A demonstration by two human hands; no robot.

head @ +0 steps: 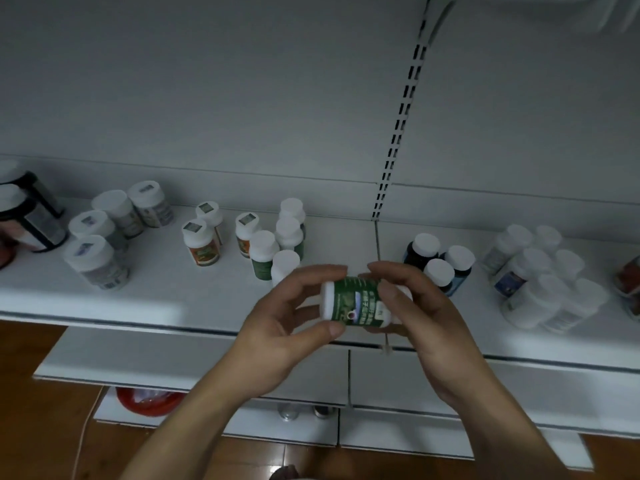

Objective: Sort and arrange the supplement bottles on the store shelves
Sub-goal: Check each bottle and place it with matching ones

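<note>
A green-labelled white bottle lies sideways in the air above the front edge of the white shelf. My left hand grips its left end between thumb and fingers. My right hand grips its right end, thumb across the label. Just behind my hands stand green-labelled bottles with white caps. Further left are orange-labelled bottles and grey-labelled bottles. Dark bottles and a cluster of white bottles stand to the right.
Large dark jars sit at the shelf's far left. A slotted upright divides the back panel. Lower shelves step out below, with a red basin under them, over a wooden floor.
</note>
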